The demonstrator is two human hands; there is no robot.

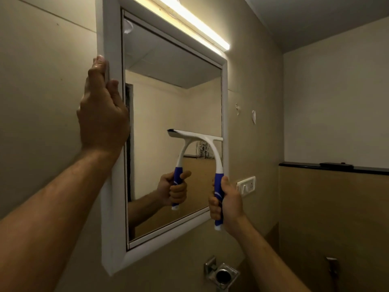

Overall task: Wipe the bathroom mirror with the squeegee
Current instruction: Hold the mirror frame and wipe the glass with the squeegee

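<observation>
Two hands are engaged at the mirror (172,114). My right hand (228,204) is closed around the blue grip of the squeegee (212,157), fingers wrapped fully about it. The squeegee has a white curved neck rising from the blue handle to a white crossbar with a dark blade edge; the blade lies against the glass in the lower right part of the mirror, its right end touching the inner edge of the right frame member. Its reflection shows just to the left, neck curving the opposite way.

My left hand (103,114) is flat and open, palm against the outer left side of the white frame (111,207), thumb lying over the front face.

The glass is set in a broad white frame, hung tilted in this view. A lit tube light (195,24) runs along the top edge. Glass above and to the left of the blade is unobstructed. Right of the frame, a wall switch plate (246,185) sits near my right hand. Below the bottom corner, a metal holder (221,275) is fixed to the wall.
</observation>
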